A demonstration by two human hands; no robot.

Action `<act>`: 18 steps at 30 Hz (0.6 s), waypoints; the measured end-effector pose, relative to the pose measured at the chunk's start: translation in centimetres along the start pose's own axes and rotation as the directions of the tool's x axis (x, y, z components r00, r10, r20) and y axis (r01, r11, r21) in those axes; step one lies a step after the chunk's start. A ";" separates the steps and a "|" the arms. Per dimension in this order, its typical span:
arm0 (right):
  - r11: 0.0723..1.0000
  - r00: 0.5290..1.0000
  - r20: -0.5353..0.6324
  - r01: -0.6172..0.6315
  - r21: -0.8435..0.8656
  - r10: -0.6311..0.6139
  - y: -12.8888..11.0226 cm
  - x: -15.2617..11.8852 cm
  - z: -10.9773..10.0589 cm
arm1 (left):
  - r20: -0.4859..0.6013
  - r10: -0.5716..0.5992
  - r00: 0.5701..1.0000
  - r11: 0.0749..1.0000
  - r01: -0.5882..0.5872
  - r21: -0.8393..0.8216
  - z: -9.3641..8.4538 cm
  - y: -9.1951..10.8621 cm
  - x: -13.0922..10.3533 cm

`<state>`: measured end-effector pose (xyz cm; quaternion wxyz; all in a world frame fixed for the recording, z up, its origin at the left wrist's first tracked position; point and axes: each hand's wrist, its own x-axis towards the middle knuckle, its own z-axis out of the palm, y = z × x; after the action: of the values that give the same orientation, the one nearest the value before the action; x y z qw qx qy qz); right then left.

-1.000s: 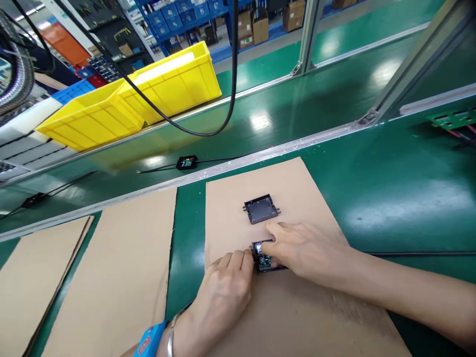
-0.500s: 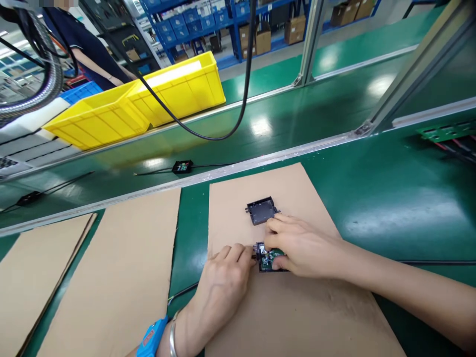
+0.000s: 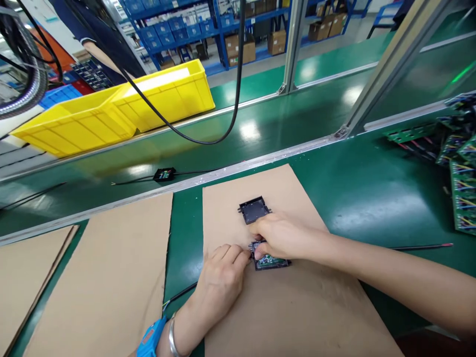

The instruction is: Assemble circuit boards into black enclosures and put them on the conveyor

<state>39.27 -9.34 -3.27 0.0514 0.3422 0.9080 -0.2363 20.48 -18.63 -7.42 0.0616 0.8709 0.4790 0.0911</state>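
Observation:
A small black case with a green circuit board (image 3: 273,262) in it lies on a cardboard sheet (image 3: 297,317). My left hand (image 3: 224,272) is at the case's left edge, its fingers closed round the black cable there. From the right my right hand (image 3: 278,233) reaches over the case, thumb on the upper left part of the board and fingers bent; what they pinch is hidden. Just above, a black cover (image 3: 254,209) lies with its hollow side up, close to the right hand's fingers. A black cable (image 3: 182,293) comes out left of my left wrist.
More cardboard sheets (image 3: 111,267) lie to the left. Yellow bins (image 3: 167,96) stand beyond the metal rail (image 3: 260,161), with another cased board (image 3: 164,174) nearer. Circuit boards (image 3: 464,196) are piled at the right. A person's arm (image 3: 104,57) shows behind the bins.
The view has shifted to the right, bringing the board pile in. My right hand has moved left over the board, from its middle to its upper left, uncovering the case's right end.

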 end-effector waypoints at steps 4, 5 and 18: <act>0.979 0.969 -0.182 0.184 0.087 -0.166 1.8 -2.6 1.0 | 0.057 -0.049 0.997 0.995 0.054 -0.088 -1.2 0.2 0.3; 0.975 0.961 -0.205 0.205 0.085 -0.184 2.1 -3.0 1.4 | 0.078 -0.042 0.996 0.993 0.051 -0.109 -1.5 0.1 0.5; 0.979 0.931 -0.308 0.164 -0.121 -0.194 1.4 -3.4 4.5 | 0.273 0.175 0.946 0.967 -0.216 0.131 -2.2 -0.1 2.2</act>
<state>42.44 -12.58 -6.93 -0.1017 0.2887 0.9418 -0.1391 21.06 -16.63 -5.06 0.0445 0.9207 0.3836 -0.0566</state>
